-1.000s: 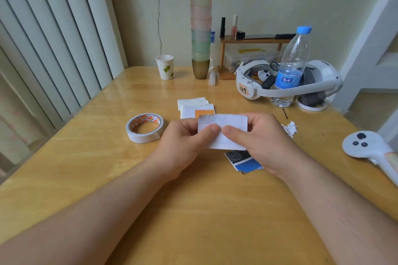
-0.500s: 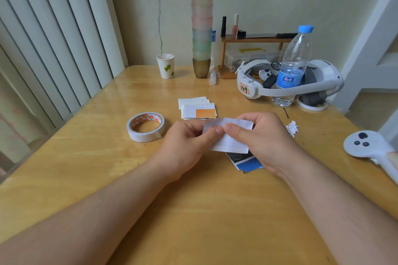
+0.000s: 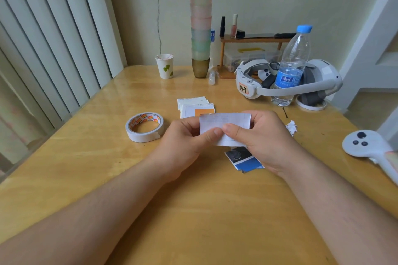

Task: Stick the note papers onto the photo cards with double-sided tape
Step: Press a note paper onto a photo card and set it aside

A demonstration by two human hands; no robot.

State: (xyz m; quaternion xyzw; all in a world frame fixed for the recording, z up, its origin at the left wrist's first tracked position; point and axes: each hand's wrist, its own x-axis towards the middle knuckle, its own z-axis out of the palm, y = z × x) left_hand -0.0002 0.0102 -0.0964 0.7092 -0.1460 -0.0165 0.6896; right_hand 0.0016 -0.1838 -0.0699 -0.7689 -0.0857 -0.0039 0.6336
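Note paper (image 3: 224,123): held above the worktop (image 3: 193,211), just in front of the paper stack (image 3: 197,107), pinched between my left hand (image 3: 185,142) and right hand (image 3: 261,137), thumbs meeting at its lower edge. Step, I judge: peeling tape backing. Next: press it onto a photo card (image 3: 245,160), directly beneath.

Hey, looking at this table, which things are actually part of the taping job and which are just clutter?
Part of the job:
white note paper, pinched by left hand and right hand
tape roll
paper stack
photo cards

Just lying about:
water bottle
headset
controller
paper cup
stacked cups
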